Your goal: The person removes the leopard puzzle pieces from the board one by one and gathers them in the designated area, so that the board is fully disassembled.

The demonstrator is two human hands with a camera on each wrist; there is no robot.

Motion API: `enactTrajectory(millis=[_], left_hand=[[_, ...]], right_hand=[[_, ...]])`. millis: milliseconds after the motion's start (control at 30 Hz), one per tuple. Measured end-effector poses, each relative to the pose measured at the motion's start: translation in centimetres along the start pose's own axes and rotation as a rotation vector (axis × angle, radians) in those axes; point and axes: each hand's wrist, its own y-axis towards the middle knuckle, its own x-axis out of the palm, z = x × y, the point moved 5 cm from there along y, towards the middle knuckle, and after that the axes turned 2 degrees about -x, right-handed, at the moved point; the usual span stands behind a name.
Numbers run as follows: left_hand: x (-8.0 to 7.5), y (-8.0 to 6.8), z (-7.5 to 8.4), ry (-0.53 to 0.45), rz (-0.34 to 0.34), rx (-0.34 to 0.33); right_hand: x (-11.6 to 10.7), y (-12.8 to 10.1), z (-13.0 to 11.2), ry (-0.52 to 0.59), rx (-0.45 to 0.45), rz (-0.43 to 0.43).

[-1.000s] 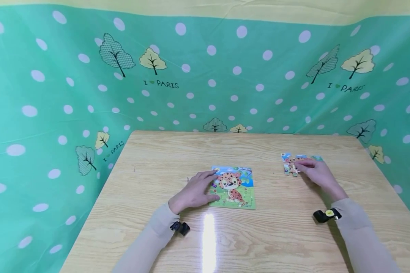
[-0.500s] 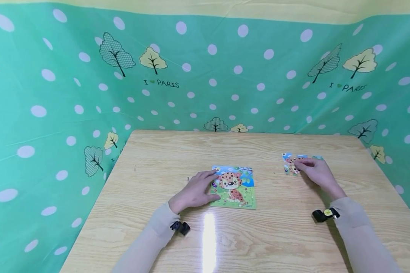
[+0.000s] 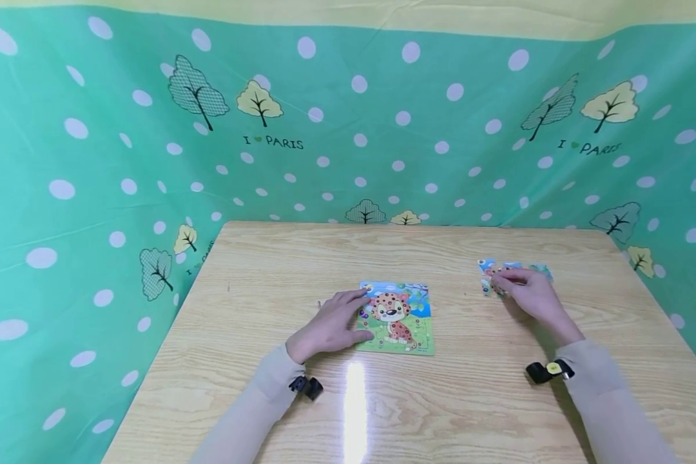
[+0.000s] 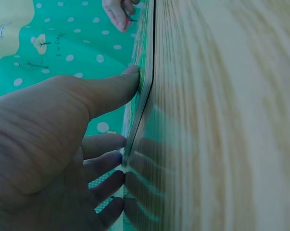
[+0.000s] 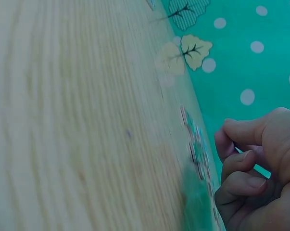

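Observation:
A leopard picture puzzle board [image 3: 405, 316] lies flat at the middle of the wooden table [image 3: 441, 406]. My left hand [image 3: 330, 325] rests on its left edge with straight fingers. In the left wrist view the thumb [image 4: 111, 89] presses against the board's rim [image 4: 144, 91]. To the right, a small heap of loose puzzle pieces [image 3: 488, 269] lies on the table. My right hand [image 3: 530, 293] is over them, fingers curled, pinching a piece at the heap's near side. In the right wrist view the curled fingers [image 5: 241, 168] sit beside the pieces [image 5: 195, 144]; the pinched piece is mostly hidden.
A green cloth [image 3: 122, 161] with white dots and trees walls in the table at the back and on both sides. Bare wood [image 3: 267, 270] stretches around the board. A glare streak [image 3: 355, 406] lies near the front edge. Small black cameras [image 3: 306, 386] sit at both wrists.
My right hand has crept a little left over the loose pieces and its fingers have closed on one. The left hand and the board have stayed still.

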Motion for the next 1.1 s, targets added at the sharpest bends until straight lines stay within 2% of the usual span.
enactTrajectory(millis=[167, 400, 633, 767, 867, 1100], left_hand=[[0.0, 0.1, -0.1, 0.009, 0.0, 0.001], [-0.1, -0.1, 0.1, -0.001, -0.003, 0.006], [0.1, -0.1, 0.1, 0.002, 0.001, 0.004], [0.1, 0.0, 0.0, -0.001, 0.001, 0.011], [0.1, -0.1, 0.1, -0.003, 0.001, 0.013], [0.0, -0.1, 0.1, 0.0, 0.003, 0.019]], right_hand=[[0.9, -0.4, -1.0, -0.013, -0.058, 0.02], [3.1, -0.8, -1.7, 0.062, -0.064, -0.013], [5.0, -1.4, -2.9, 0.06, -0.098, -0.024], [5.9, -1.7, -3.4, 0.082, -0.075, -0.046], [6.5, -1.9, -3.9, 0.143, -0.053, -0.078], [8.0, -2.4, -6.0, 0.196, -0.085, -0.103]])
